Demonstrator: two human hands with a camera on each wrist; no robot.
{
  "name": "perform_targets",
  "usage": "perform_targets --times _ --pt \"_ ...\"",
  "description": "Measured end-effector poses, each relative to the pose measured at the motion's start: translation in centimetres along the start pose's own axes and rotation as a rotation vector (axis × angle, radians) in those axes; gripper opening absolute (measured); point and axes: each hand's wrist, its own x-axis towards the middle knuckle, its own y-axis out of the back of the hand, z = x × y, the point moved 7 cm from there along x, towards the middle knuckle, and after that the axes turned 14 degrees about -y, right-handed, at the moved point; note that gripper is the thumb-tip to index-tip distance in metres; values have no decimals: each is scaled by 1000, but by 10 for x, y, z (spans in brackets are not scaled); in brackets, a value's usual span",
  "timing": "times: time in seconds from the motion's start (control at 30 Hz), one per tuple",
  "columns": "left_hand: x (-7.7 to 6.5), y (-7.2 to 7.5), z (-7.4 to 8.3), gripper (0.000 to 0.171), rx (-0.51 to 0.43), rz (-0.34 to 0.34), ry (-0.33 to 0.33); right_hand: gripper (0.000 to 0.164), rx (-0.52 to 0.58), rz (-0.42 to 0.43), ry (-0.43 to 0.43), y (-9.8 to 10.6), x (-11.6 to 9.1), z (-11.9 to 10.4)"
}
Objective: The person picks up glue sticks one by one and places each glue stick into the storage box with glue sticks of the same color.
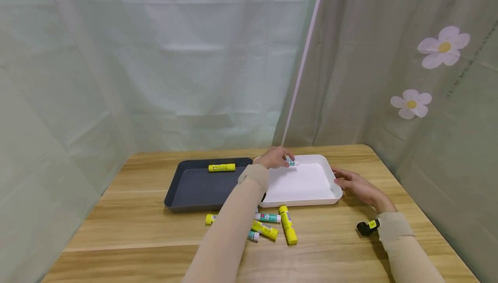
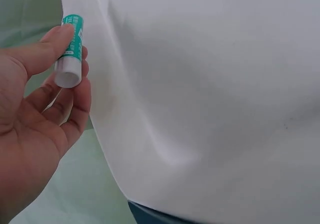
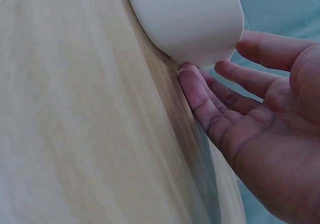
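In the left wrist view, my left hand (image 2: pixel 45 93) pinches a green-and-white glue stick (image 2: pixel 75 36) between thumb and fingers, its white end facing the camera. The head view places this hand (image 1: pixel 274 157) over the back left of the white tray (image 1: pixel 303 186). At that tray's right side, the fingers of my right hand (image 1: pixel 359 188) touch the outer wall and grip nothing. The right wrist view shows these fairly straight fingers (image 3: pixel 200 96) against the tray's rounded corner (image 3: pixel 195 28).
A dark grey tray (image 1: pixel 198 188) sits left of the white one, with a yellow glue stick (image 1: pixel 221 167) inside. Several yellow and green glue sticks (image 1: pixel 288 225) lie in front, partly hidden by my left arm. Curtains (image 1: pixel 210 58) hang behind the wooden table (image 1: pixel 128 227).
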Motion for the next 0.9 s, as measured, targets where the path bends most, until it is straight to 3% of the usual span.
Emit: perform_targets --times 0.4,0.7,0.9 --pt "-1 -6 1 24 107 7 -16 70 14 -8 -10 -4 5 4" --pt "-2 -6 5 29 302 -1 -3 69 25 -12 17 -3 0 -2" --pt "-3 -5 10 35 357 -19 3 69 15 -9 8 -3 0 -4"
